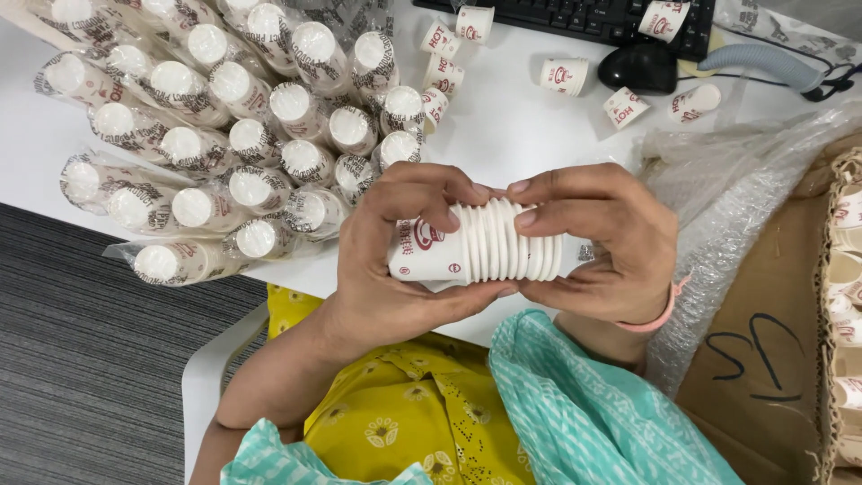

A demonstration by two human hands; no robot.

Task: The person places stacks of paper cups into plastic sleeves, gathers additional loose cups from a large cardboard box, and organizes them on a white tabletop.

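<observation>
A short stack of white paper cups (476,244) with red print lies sideways between both hands, above the near edge of a white table (512,126). My left hand (395,260) wraps the base end of the stack. My right hand (597,238) grips the rim end, fingers over the cup rims. A pink band circles my right wrist.
Many plastic-wrapped sleeves of cups (215,135) are piled on the table at the left. Loose cups (566,76) lie near a black keyboard (584,18) and mouse (639,67). A cardboard box (781,359) with clear plastic lining stands at the right. Grey carpet shows at lower left.
</observation>
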